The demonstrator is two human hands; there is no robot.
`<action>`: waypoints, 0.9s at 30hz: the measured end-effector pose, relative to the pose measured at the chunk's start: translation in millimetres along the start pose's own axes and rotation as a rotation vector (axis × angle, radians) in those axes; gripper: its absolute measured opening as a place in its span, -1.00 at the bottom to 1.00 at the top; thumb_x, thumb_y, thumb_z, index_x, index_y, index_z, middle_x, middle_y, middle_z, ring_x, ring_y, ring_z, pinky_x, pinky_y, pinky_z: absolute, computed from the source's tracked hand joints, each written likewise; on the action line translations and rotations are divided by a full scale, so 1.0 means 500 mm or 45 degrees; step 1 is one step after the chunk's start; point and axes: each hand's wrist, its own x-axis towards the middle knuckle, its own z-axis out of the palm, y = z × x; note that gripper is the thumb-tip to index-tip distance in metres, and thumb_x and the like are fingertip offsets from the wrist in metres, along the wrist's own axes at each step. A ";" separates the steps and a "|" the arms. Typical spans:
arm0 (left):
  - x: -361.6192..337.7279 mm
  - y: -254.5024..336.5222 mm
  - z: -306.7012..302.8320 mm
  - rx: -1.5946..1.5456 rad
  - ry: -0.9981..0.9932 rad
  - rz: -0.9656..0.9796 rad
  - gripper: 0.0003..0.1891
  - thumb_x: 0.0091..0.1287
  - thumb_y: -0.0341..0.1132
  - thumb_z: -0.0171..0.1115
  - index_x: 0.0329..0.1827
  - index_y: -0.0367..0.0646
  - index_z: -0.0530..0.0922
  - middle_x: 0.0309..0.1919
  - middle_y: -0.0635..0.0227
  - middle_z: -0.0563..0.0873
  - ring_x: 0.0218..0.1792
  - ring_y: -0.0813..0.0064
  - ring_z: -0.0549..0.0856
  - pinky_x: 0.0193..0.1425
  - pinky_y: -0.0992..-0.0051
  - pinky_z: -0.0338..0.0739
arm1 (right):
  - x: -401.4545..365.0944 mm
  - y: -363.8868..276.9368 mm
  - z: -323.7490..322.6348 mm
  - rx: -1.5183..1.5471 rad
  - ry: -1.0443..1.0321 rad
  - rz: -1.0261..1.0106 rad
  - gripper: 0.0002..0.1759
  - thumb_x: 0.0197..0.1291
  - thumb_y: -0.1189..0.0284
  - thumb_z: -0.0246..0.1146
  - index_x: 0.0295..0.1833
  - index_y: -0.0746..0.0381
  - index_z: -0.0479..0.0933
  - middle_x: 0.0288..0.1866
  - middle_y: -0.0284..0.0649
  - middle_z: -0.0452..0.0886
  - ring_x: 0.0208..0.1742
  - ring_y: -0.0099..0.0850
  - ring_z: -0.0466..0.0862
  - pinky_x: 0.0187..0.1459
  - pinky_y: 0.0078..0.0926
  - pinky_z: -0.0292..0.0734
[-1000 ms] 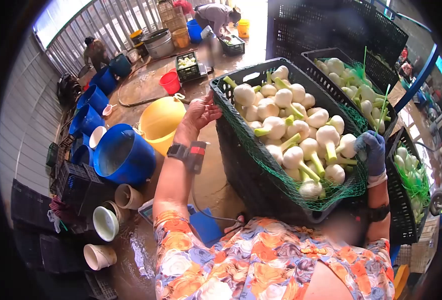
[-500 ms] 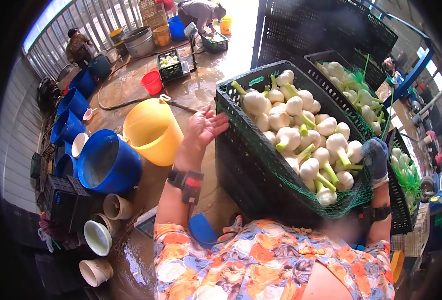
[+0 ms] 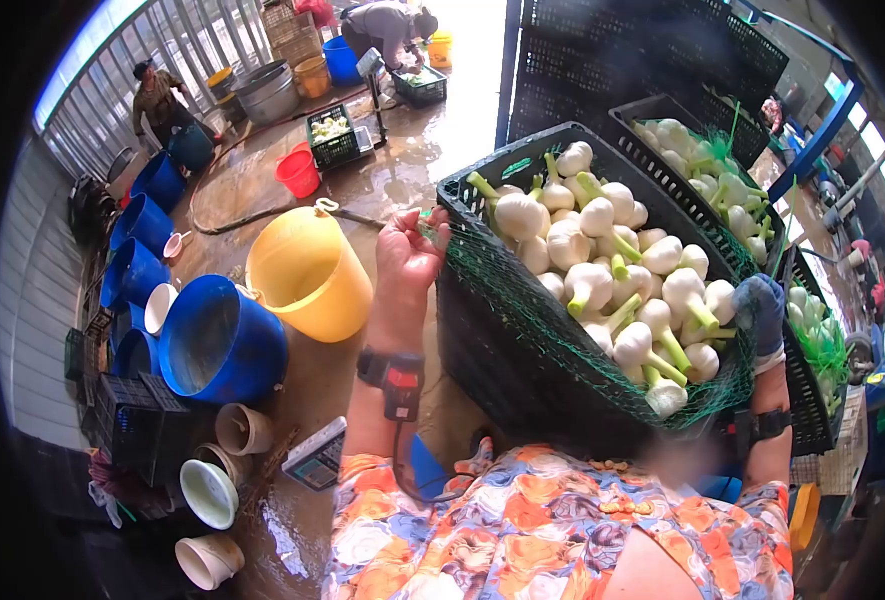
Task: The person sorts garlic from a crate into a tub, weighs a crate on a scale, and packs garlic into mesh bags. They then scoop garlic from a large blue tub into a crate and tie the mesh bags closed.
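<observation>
A black plastic crate [image 3: 522, 340] in front of me is filled with white garlic bulbs [image 3: 567, 245] with short green stems. Green mesh netting [image 3: 502, 262] lines it and drapes over the near rim. My left hand [image 3: 409, 252], bare, is closed on a gathered edge of the netting at the crate's left corner. At the right side, my right hand [image 3: 759, 312] wears a blue-grey glove and is closed at the netting beside the bulbs; its fingertips are partly hidden.
A yellow tub [image 3: 312, 280] and a blue tub [image 3: 217, 340] stand at left. More netted garlic crates [image 3: 662, 112] sit at right. A scale [image 3: 317, 455] lies low on the wet floor. Two people [image 3: 392, 35] [image 3: 162, 105] work at the back, near a red bucket [image 3: 297, 175].
My left hand has gone from open-palmed beside the crate to closed on the netting edge, pulling it out past the corner. My right hand stays nearly in place.
</observation>
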 end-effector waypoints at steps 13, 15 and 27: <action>0.014 -0.004 0.228 1.116 -0.529 0.665 -0.89 0.01 -0.62 0.23 -0.63 -0.33 0.53 -0.66 0.24 0.59 -0.69 0.46 0.56 -0.69 0.56 0.41 | -0.006 -0.014 0.006 0.000 0.055 0.069 -0.64 0.22 0.22 0.17 -0.57 0.19 0.46 -0.69 -0.42 0.44 -0.75 -0.69 0.28 -0.68 -0.70 0.09; -0.007 -0.046 0.271 1.727 -0.469 0.790 -0.90 -0.01 -0.55 0.26 -0.61 -0.27 0.51 -0.63 0.24 0.61 -0.66 0.46 0.58 -0.63 0.48 0.44 | -0.007 -0.016 0.007 0.031 0.052 0.073 -0.66 0.20 0.26 0.17 -0.57 0.20 0.47 -0.70 -0.41 0.45 -0.75 -0.70 0.29 -0.68 -0.70 0.13; 0.266 -0.006 0.401 2.614 -0.404 0.241 -0.40 0.21 0.17 0.23 0.04 -0.21 0.54 -0.16 0.20 0.67 -0.21 0.41 0.70 -0.27 0.40 0.64 | -0.012 -0.016 0.007 -0.026 0.113 0.087 -0.61 0.18 0.22 0.20 -0.60 0.24 0.49 -0.74 -0.40 0.45 -0.79 -0.70 0.28 -0.72 -0.72 0.13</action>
